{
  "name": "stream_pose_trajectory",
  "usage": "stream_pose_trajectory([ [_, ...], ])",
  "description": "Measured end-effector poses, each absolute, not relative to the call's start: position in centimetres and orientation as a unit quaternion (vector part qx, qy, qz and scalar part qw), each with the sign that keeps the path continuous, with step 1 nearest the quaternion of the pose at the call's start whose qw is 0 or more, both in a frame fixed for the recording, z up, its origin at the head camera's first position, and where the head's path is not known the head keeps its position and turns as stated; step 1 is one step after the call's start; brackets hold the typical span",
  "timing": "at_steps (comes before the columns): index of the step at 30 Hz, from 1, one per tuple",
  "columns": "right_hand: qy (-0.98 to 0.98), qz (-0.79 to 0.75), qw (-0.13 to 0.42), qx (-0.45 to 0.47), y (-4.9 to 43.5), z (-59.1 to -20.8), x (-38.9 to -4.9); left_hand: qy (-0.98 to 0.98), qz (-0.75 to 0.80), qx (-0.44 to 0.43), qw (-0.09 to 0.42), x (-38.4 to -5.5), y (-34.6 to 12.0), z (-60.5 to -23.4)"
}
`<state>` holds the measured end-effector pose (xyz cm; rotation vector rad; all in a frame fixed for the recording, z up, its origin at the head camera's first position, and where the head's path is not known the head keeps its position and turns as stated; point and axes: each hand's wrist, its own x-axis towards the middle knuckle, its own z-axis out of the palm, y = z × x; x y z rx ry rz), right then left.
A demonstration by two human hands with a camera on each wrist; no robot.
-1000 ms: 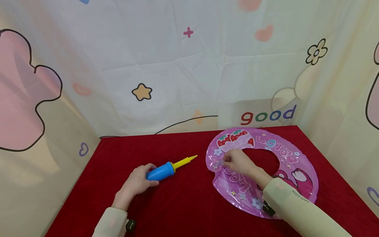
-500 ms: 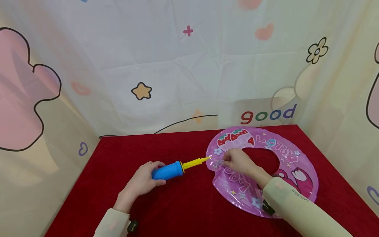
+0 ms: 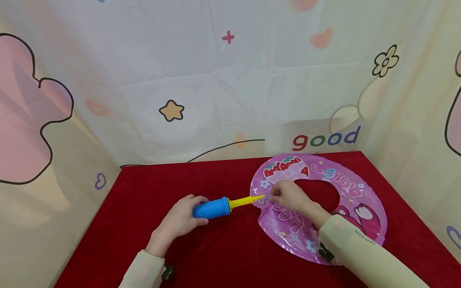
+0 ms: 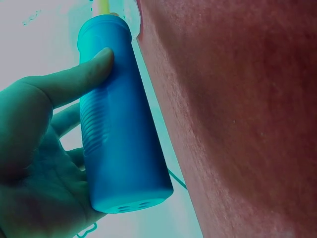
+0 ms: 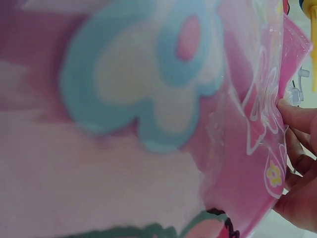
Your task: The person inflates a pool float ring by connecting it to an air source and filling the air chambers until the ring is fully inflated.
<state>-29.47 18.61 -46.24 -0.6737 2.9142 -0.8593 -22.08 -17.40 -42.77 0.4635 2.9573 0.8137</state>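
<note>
My left hand (image 3: 181, 216) grips the blue barrel of a hand pump (image 3: 212, 209), thumb laid along its side in the left wrist view. The pump's yellow nozzle (image 3: 248, 200) points right, its tip overlapping the left part of a pink swim ring (image 3: 288, 228). There my right hand (image 3: 292, 198) pinches the film around the ring's small clear valve (image 3: 267, 197), and the nozzle tip is right at this valve in the head view. In the right wrist view the clear valve (image 5: 295, 94) stands out beside the thumb, with the yellow nozzle (image 5: 314, 54) close by. The ring lies flat, slightly wrinkled.
A red cloth (image 3: 151, 180) covers the table. Behind it and at both sides hangs a pale printed curtain (image 3: 201, 80). The swim ring takes up the right part of the table, under my right forearm.
My left hand has moved the pump rightward, bringing the yellow nozzle from short of the ring to the valve. My right hand has stayed in place, pinching at the valve.
</note>
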Motion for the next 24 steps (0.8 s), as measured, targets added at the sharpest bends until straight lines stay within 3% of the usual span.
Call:
stream_pose_trajectory([
  [24,0.941,-0.27,0.021,-0.203,18.27,-45.56,-29.0,0.96,0.226,0.16,0.031,-22.34,-16.45,-41.78],
])
